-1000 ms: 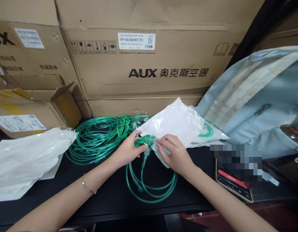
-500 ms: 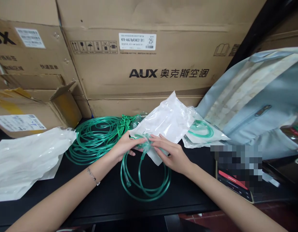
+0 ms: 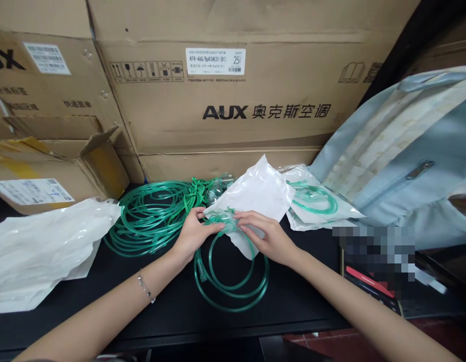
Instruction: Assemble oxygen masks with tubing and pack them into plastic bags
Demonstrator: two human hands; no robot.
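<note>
A clear green oxygen mask (image 3: 226, 219) is between my two hands, over the lower part of a white pouch (image 3: 261, 183). My left hand (image 3: 193, 234) grips the mask from the left, thumb on top and fingers behind. From the right, my right hand (image 3: 268, 235) holds the mask's other side with its fingertips, the palm over the pouch's edge. Green tubing (image 3: 233, 309) hangs from the mask in loose loops on the black table, its connector end at the left of the coil. The fingers partly hide the mask's shape.
A large heap of green tubing (image 3: 146, 211) lies to the left, with clear masks (image 3: 218, 188) behind. White pouches (image 3: 48, 246) are far left, packed sets (image 3: 312, 201) right. Cartons (image 3: 233, 136) stand behind; a pale blue bag (image 3: 399, 151) and phone (image 3: 369, 281) are at the right.
The pouch tip has moved left and down. My left thumb has shifted on the mask, and the tubing loops have moved slightly right and changed shape.
</note>
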